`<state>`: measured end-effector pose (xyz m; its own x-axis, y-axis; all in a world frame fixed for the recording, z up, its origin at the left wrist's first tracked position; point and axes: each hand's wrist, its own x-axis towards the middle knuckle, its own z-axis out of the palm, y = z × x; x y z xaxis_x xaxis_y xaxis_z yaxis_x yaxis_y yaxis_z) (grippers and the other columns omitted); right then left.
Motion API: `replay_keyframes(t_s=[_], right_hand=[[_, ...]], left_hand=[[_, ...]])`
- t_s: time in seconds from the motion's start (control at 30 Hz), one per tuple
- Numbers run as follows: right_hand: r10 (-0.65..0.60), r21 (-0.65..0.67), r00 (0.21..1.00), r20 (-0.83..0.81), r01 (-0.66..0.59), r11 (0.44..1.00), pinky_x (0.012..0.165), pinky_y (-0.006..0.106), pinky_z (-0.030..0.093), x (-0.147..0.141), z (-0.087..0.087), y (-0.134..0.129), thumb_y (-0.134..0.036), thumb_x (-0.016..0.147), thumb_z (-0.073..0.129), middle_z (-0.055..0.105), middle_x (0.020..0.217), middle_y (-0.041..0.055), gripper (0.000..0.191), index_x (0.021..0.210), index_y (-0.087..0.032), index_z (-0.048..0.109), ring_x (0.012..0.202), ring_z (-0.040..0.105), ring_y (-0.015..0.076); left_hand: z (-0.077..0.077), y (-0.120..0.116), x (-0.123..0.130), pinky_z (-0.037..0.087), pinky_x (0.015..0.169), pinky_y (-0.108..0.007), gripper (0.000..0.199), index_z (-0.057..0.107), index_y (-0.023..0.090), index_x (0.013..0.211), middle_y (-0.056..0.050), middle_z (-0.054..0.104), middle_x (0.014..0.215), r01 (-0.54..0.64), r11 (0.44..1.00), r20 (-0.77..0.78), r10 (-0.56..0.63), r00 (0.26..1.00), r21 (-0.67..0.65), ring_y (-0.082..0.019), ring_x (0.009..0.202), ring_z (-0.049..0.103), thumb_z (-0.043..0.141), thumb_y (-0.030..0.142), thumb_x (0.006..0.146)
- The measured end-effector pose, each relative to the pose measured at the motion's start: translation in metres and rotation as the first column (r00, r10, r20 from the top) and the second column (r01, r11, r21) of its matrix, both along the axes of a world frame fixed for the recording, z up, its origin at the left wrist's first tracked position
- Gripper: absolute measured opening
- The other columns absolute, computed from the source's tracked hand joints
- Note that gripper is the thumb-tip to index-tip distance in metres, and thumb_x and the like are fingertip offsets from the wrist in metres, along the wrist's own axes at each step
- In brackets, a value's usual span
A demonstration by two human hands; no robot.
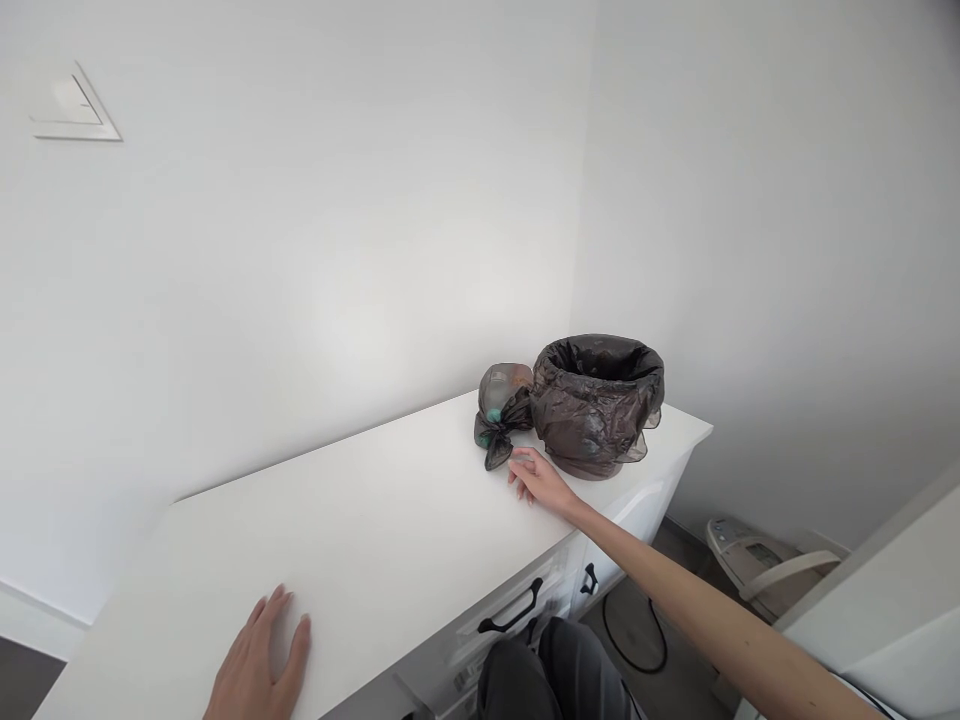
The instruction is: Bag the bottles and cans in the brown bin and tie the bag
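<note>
A small knotted black plastic bag (506, 395) lies on the white cabinet top (360, 520), with something pale and green showing faintly through it. Right beside it stands a bin lined with a black bag (596, 420), its mouth facing up. My right hand (541, 480) is just in front of both, fingers loosely curled and apart, the tips close to the loose tail of the knotted bag. Whether they touch it I cannot tell. Over at the near left, my left hand (259, 660) rests on the cabinet top with its fingers spread, holding nothing.
Black handles (512, 608) stick out from the cabinet front, above my knees (555, 670). A beige appliance with a handle (765, 565) sits on the floor at the right, near a black cable (637, 665). White walls (337, 230) close off the back and right.
</note>
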<state>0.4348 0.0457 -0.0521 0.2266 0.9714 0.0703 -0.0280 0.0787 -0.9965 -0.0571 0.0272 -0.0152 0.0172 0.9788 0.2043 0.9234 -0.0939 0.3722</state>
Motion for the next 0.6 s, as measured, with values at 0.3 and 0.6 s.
replay_keyframes(t_s=[0.3, 0.6], right_hand=[[-0.138, -0.056, 0.963, -0.231, 0.128, 0.990, 0.043, 0.023, 0.041, -0.003, 0.026, 0.013, -0.043, 0.088, 0.073, 0.069, 0.077, -0.0025, 0.048, 0.126, -0.023, 0.052, 0.050, 0.055, 0.0116], [-0.221, -0.134, 0.900, -0.376, 0.183, 0.974, 0.040, 0.021, 0.040, -0.003, 0.034, 0.034, -0.042, 0.085, 0.078, 0.061, 0.068, -0.0051, 0.040, 0.116, -0.025, 0.060, 0.047, 0.050, 0.0096]], left_hand=[[0.005, -0.004, 0.004, 0.034, 0.126, -0.054, 0.074, 0.049, 0.021, 0.149, -0.008, 0.049, 0.161, 0.001, 1.000, 0.011, -0.001, 1.000, 0.014, -0.031, 0.155, 0.037, 0.036, 0.067, 0.092], [0.006, -0.004, 0.003, 0.035, 0.125, -0.056, 0.072, 0.050, 0.022, 0.148, -0.008, 0.049, 0.161, 0.002, 1.000, 0.007, -0.002, 1.000, 0.008, -0.032, 0.154, 0.037, 0.038, 0.065, 0.092]])
